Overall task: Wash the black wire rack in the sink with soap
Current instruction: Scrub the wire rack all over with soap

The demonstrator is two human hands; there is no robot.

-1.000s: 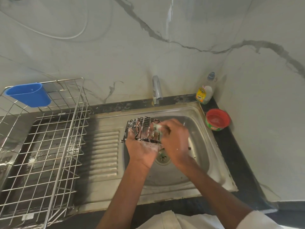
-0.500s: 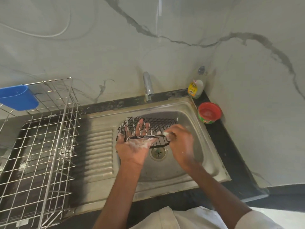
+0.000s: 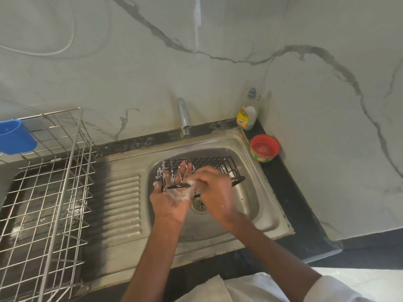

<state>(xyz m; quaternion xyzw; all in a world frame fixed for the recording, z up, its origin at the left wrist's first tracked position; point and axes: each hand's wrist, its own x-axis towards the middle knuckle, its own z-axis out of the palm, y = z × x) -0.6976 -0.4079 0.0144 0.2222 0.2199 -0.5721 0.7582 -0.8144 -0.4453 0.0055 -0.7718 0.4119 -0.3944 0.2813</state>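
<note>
Left hand [image 3: 174,198] cradling black wire rack [image 3: 209,168]

The labels on the soap bottle [image 3: 247,115] and red tub [image 3: 264,148] are too blurred to read.
</note>
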